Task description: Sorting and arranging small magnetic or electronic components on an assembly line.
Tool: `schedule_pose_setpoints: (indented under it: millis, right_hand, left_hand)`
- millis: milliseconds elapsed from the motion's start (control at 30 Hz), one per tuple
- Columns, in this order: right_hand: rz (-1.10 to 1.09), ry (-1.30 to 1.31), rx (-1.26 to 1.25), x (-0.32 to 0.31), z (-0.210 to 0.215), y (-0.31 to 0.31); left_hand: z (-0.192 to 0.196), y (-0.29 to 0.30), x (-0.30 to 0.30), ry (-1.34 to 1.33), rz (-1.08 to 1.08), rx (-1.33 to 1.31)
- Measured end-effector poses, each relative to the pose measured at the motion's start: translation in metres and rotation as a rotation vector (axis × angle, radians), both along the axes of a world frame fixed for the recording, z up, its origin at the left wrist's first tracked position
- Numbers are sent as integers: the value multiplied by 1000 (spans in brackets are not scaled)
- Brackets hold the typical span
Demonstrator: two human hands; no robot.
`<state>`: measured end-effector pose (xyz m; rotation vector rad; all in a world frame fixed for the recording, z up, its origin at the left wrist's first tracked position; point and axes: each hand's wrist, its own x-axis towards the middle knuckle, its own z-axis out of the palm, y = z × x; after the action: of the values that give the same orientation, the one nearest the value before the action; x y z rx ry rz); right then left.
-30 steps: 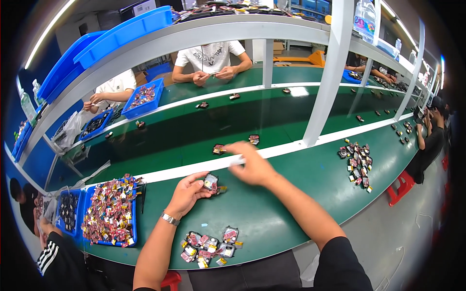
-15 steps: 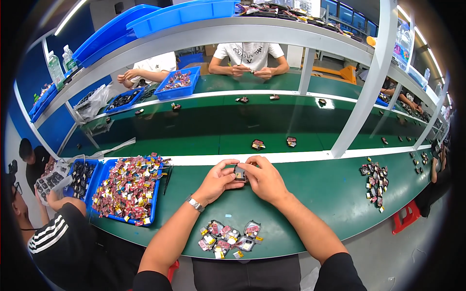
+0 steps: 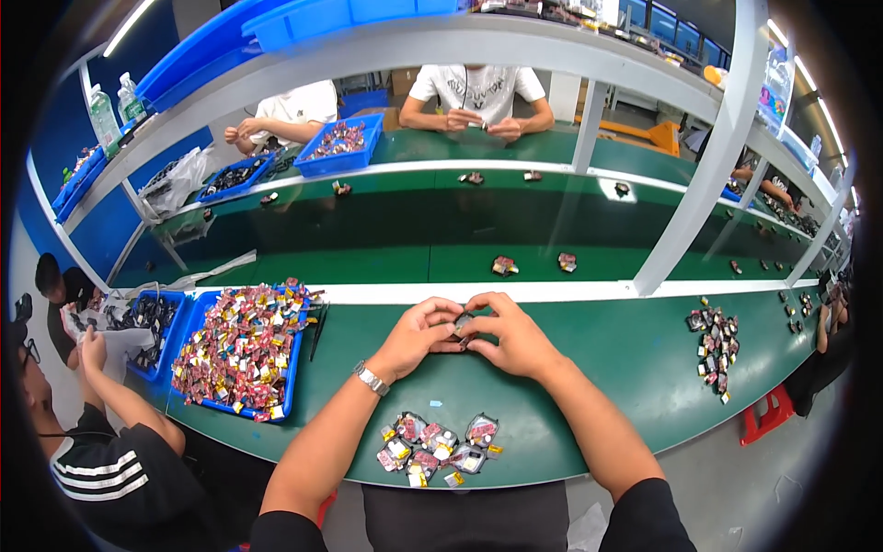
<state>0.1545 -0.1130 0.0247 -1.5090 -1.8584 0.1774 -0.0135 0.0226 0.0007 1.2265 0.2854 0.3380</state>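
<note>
Black and small, a casing (image 3: 464,323) is pinched between the fingertips of the left hand (image 3: 419,337) and right hand (image 3: 511,337) near the green workbench's far edge, while a casing cluster (image 3: 442,450) lies by its near edge.

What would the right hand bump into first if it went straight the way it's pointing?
The right hand would probably meet the small dark piece held between both hands first, then the left hand; exact depth is hard to tell.
</note>
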Motion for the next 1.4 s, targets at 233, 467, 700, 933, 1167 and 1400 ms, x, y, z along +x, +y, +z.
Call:
schedule_pose_setpoints:
  millis: [233, 467, 700, 933, 1167, 1400]
  right_hand:
    - [41, 163, -165, 6, -8, -1]
    - [41, 145, -163, 9, -9, -5]
    - [-129, 176, 68, -8, -19, 3]
    - [-172, 237, 105, -12, -22, 5]
    - [41, 241, -53, -4, -14, -3]
    - [-69, 75, 102, -1, -18, -1]
  left_hand:
    - [4, -2, 0, 95, -36, 223]
    - [4, -6, 2, 92, -44, 178]
    - [-4, 0, 0, -45, -95, 76]
    - [-7, 1, 2, -98, -90, 130]
    - [-12, 2, 0, -59, -88, 40]
    - [-8, -2, 1, -34, -55, -11]
